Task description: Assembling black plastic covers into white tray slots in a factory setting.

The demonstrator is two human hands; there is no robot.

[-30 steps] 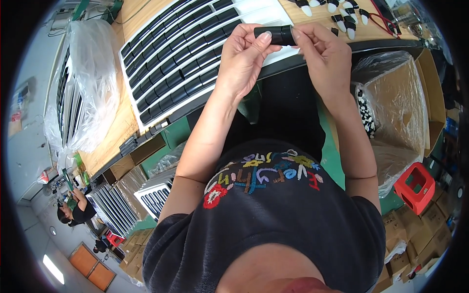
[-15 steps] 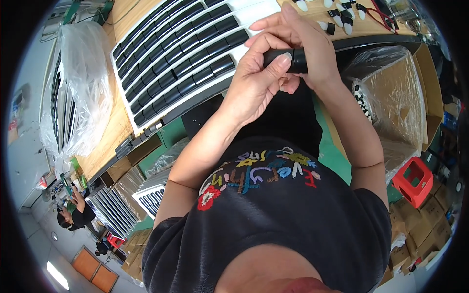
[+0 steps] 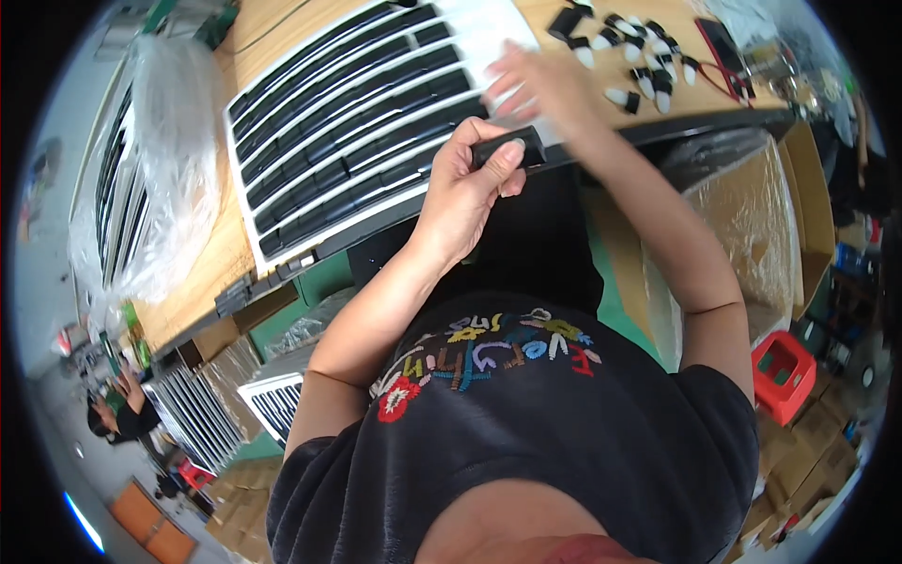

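Observation:
In my left hand (image 3: 460,183) is a short black cylinder (image 3: 534,148), gripped between the thumb on top and the curled fingers. It sits just over the near edge of a white tray (image 3: 512,23) filled with rows of glossy black cylindrical pieces (image 3: 362,132). My right hand (image 3: 550,89) is off the cylinder, over the tray's bare right end. Its fingers are stretched and apart, somewhat blurred, and I see nothing in them. Right of it on the table lie several small black pieces with white tips (image 3: 662,89).
A red-handled tool (image 3: 722,75) and a dark flat device (image 3: 719,42) lie at the far right. Below the table edge stands a plastic-lined carton (image 3: 742,221), with a red stool (image 3: 785,376) nearby. Plastic-wrapped trays (image 3: 141,169) stand left. Another person (image 3: 122,409) is at the far left.
My right hand has let go of the black cylinder and moved up over the tray's right end. My left hand keeps the cylinder, shifted slightly left and down.

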